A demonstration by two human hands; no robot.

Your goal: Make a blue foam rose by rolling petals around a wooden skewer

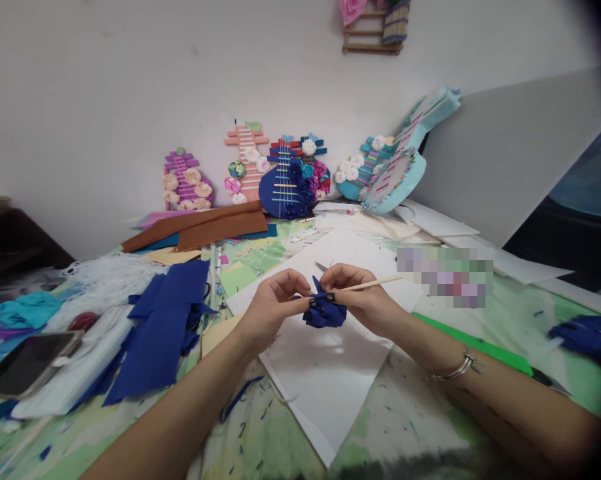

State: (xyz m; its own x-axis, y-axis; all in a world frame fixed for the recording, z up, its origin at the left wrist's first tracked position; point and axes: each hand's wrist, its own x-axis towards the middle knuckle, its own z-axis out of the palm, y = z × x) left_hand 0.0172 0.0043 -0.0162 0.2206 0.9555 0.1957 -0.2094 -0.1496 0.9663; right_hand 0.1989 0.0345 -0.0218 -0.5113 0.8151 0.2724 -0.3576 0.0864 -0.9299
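Between my two hands, above a sheet of white paper (325,393), is a dark blue crepe paper flower (325,317) with a narrow strip sticking up from it. My left hand (280,297) pinches its left side with thumb and fingers. My right hand (363,300) pinches the other side, both thumbs nearly meeting on the front. A thin wooden stick (378,283) juts out to the right from my right hand. A pointed metal tip (321,267) shows just behind the right fingers; the rest of it is hidden.
Dark blue crepe paper (155,333), white string (110,280) and a phone (28,360) lie at left. Brown paper (220,227) is farther back. Decorated instrument-shaped crafts (283,180) lean on the wall. A green cutter (480,343) and a blue bundle (588,337) lie at right.
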